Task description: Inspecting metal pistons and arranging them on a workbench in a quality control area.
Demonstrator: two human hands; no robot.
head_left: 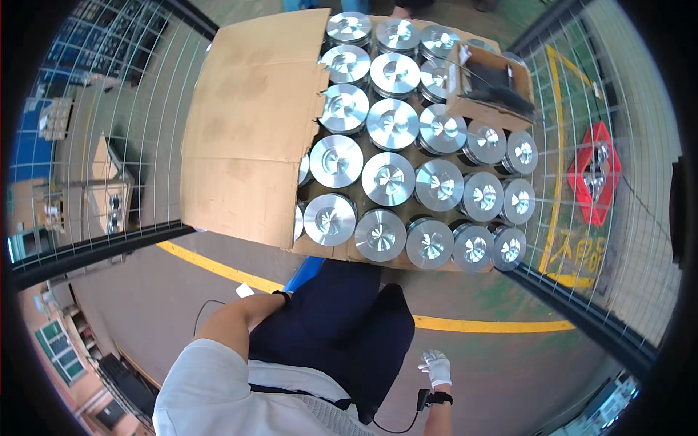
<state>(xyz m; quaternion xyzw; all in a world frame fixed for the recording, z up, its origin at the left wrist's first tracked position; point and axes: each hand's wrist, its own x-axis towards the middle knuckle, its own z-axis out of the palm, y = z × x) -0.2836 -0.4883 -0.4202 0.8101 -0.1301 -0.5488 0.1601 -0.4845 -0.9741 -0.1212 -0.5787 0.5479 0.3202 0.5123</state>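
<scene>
My right hand (437, 368), in a white glove, hangs low over the floor beside my dark trousers (331, 312). Its fingers are loosely bent and apart, and it holds nothing that I can see. My left forearm reaches toward the stack's near edge, with a black band (281, 295) at the wrist. The left hand itself is hidden behind my leg, so its fingers do not show. In front of me stand several rows of shiny round metal pistons (388, 179), crowns up. A large brown cardboard sheet (247, 131) covers the left part of the stack.
An open cardboard box (491, 109) with dark contents rests on the far-right pistons. Wire mesh panels (156, 131) with black frames flank the stack. A red bin (596, 174) holding metal parts lies beyond the right mesh. Yellow lines (494, 325) cross the floor. Something blue (305, 273) shows under the near edge.
</scene>
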